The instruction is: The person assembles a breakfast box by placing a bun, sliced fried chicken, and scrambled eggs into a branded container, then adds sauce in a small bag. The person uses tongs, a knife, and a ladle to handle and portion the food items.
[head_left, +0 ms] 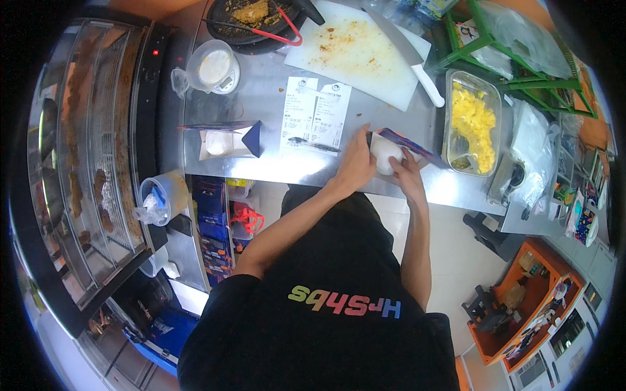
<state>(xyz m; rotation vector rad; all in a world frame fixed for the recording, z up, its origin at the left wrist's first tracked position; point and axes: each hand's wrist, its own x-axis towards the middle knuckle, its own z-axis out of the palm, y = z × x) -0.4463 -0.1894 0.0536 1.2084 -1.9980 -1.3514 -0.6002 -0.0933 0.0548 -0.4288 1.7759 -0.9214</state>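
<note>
At the steel counter's near edge, a small dark-blue and orange cardboard food box (409, 144) stands with its flaps up. A smooth white rounded lump (385, 158) sits in it; I cannot tell whether it is rice or a wrapped packet. My left hand (355, 161) is closed on the box's left side. My right hand (408, 174) has its thumb and fingers pressed on the lump's right side and the box there. A similar open box (250, 140), also with a white lump inside, stands to the left. Two printed receipts (315, 114) with a black pen (314, 144) on them lie between the boxes.
A knife (411, 55) lies across the white cutting board (352, 49). Beside it are a glass tray (454, 140) of yellow food and a green crate (486, 42). Red-handled tongs (280, 38) rest in a dark pan (228, 32); a scale with a tub (225, 75) stands below.
</note>
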